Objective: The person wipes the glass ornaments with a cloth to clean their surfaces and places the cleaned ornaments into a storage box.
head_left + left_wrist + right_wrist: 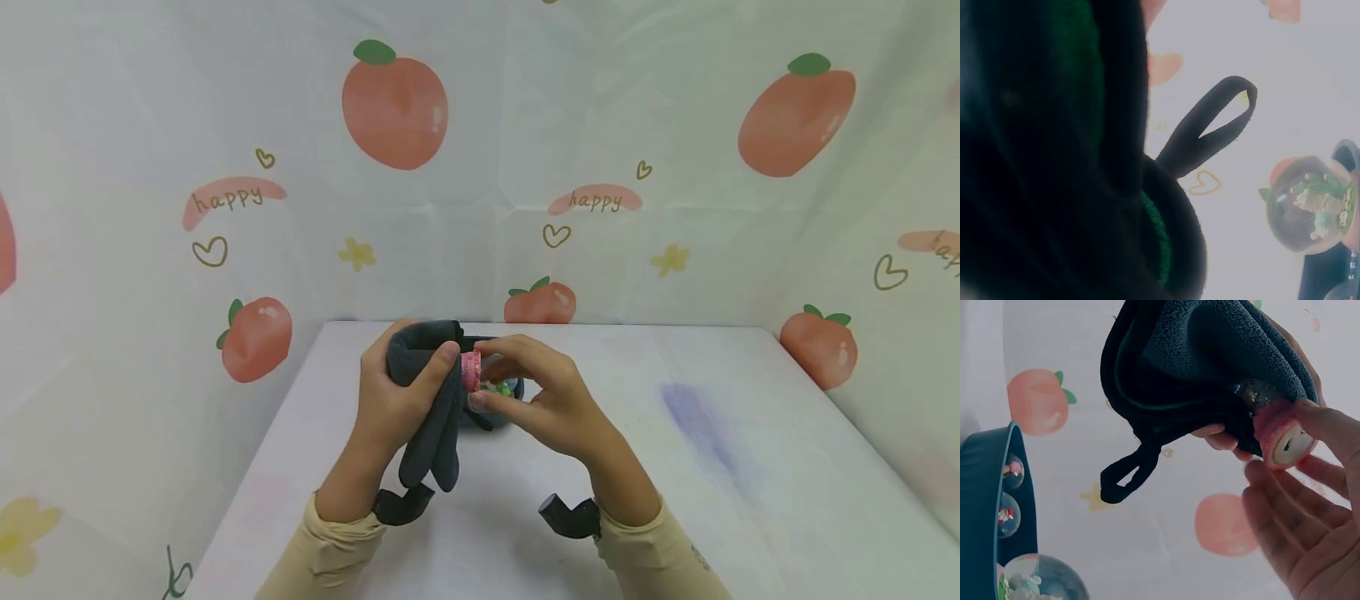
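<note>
My left hand grips a folded dark grey towel with a hanging loop. Tucked into the towel's fold is a small snow globe with a pink base; its clear dome is partly covered by the cloth. My right hand pinches the edge of that base between thumb and fingers, and the white underside faces out in the right wrist view. In the left wrist view the towel hides most of the left hand and the held globe.
Behind the hands stands a dark blue bin, largely hidden in the head view. Several snow globes sit in it, including a large clear one. The white table has a purple smudge on the right. A fruit-printed curtain surrounds it.
</note>
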Motion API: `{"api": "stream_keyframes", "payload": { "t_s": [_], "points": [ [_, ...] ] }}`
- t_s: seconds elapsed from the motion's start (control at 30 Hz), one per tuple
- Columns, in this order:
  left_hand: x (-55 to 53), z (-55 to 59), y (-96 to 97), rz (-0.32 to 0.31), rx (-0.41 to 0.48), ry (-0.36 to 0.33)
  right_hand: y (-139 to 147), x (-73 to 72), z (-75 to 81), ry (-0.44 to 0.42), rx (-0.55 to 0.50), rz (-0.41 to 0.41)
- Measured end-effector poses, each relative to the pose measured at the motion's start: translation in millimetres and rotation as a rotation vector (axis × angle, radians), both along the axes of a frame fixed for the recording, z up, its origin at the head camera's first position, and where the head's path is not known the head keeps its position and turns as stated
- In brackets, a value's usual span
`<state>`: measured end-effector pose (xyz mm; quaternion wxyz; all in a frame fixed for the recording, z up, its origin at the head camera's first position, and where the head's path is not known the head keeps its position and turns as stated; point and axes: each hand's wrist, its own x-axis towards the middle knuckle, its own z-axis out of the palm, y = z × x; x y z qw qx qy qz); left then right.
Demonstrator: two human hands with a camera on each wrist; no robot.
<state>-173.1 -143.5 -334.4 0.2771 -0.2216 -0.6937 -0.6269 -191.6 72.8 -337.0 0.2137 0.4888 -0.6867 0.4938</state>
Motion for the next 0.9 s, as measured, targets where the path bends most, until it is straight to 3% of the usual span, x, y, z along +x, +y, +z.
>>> {"api": "stream_keyframes", "payload": {
  "t_s": [0.2,0.37,0.57,0.73,0.9],
  "points": [
    [-0.6,-1.5,2.0,0.000,-0.030,-0.014,1.8,1.3,-0.9,-0.077,0.055,-0.090],
    [-2.2,-1.6,1.8,0.030,-0.026,0.023,3.1,2.0,1.5,-0.104,0.053,-0.072],
    [-3.0,-0.9,-0.8,0.059,0.004,0.046,4.9,1.2,5.3,0.013,-0.026,-0.071],
    [-2.2,-0.5,-0.4,0.033,0.013,0.037,2.2,2.9,6.1,0.128,-0.051,-0.051],
    [-1.0,-1.7,1.7,0.013,-0.002,0.024,-0.2,3.7,5.0,0.150,-0.044,-0.039]
  ]
}}
